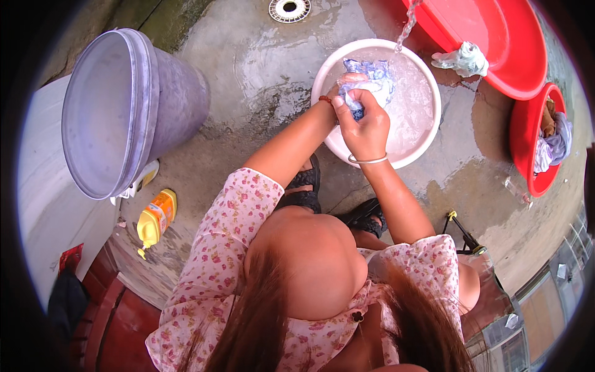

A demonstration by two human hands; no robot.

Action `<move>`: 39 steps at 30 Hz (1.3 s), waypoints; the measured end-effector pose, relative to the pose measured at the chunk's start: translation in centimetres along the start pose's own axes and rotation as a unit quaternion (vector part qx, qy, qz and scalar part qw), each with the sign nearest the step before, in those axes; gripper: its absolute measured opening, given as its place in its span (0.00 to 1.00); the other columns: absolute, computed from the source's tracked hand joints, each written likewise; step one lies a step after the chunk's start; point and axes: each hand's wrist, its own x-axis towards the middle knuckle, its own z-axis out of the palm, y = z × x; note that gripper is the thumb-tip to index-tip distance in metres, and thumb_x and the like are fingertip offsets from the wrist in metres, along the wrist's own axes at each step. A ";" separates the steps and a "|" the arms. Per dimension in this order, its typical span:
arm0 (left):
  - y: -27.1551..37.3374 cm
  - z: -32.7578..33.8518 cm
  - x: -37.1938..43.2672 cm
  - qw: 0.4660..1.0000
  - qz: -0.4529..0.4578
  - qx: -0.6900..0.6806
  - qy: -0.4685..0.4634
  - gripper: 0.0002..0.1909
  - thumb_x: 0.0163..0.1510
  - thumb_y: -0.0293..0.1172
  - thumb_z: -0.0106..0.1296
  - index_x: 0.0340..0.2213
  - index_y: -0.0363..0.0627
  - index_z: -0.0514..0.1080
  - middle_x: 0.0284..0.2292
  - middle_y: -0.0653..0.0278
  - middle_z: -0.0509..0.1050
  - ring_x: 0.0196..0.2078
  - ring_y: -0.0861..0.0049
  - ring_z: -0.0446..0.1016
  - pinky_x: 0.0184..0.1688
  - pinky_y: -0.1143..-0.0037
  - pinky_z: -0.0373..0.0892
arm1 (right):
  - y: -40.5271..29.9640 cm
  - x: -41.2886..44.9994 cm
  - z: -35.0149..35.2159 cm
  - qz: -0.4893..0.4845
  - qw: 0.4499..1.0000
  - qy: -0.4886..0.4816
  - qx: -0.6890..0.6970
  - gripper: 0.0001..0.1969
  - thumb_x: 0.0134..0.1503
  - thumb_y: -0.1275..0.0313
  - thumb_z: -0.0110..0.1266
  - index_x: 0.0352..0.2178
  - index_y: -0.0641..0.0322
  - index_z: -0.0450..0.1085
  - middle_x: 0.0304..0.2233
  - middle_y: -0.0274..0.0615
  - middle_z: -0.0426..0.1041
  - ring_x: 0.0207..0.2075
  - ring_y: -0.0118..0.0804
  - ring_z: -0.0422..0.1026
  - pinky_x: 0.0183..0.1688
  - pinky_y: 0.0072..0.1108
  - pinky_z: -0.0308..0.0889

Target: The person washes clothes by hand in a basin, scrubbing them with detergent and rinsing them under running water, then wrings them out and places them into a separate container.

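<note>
A wet blue-and-white patterned cloth (379, 76) is bunched between my two hands, above a white basin (434, 109) of water. My left hand (346, 86) grips it from the far left side, partly hidden behind the cloth and my other hand. On the near side, my right hand (369, 123) pinches a fold of it between thumb and fingers. Water (407, 28) pours in a stream into the basin's far side, and the water inside is churned and bubbly.
A large grey-purple bucket (179, 93) stands left, with a yellow pump bottle (158, 218) nearer me. At right are a large red basin (520, 51) with a pale wet cloth (465, 59) on its rim, a smaller red basin (523, 135) holding clothes, and a clear bottle (515, 188). A drain cover (274, 9) lies ahead.
</note>
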 end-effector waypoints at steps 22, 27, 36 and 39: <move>-1.9 3.0 -2.7 0.633 0.209 0.738 0.105 0.18 0.47 0.42 0.49 0.34 0.42 0.71 0.37 0.55 0.69 0.39 0.64 0.68 0.41 0.71 0.64 | 15.5 5.9 -4.1 0.167 0.941 0.007 -0.293 0.21 0.44 0.63 0.54 0.39 0.63 0.65 0.36 0.55 0.69 0.39 0.48 0.69 0.42 0.30 0.63; 0.9 3.9 -1.0 0.991 0.012 0.075 0.107 0.22 0.49 0.50 0.46 0.41 0.50 0.65 0.35 0.63 0.69 0.37 0.74 0.69 0.42 0.72 0.65 | 1.5 5.2 -4.6 0.080 0.996 0.016 0.022 0.13 0.41 0.64 0.59 0.24 0.62 0.68 0.16 0.41 0.70 0.17 0.36 0.69 0.22 0.22 0.63; 1.4 5.3 0.0 0.997 0.054 0.044 0.031 0.09 0.51 0.32 0.42 0.31 0.40 0.67 0.27 0.63 0.70 0.29 0.76 0.70 0.34 0.76 0.69 | 6.3 6.7 -2.7 -0.005 0.941 0.043 -0.335 0.09 0.49 0.63 0.49 0.24 0.56 0.65 0.19 0.46 0.70 0.21 0.45 0.71 0.24 0.31 0.64; -1.0 5.0 -1.5 0.836 0.229 0.467 0.177 0.09 0.46 0.24 0.44 0.32 0.42 0.67 0.27 0.61 0.69 0.32 0.71 0.70 0.35 0.73 0.66 | 12.4 6.6 -4.1 0.070 0.919 -0.018 -0.387 0.09 0.49 0.63 0.49 0.27 0.56 0.65 0.21 0.45 0.70 0.24 0.47 0.70 0.27 0.35 0.63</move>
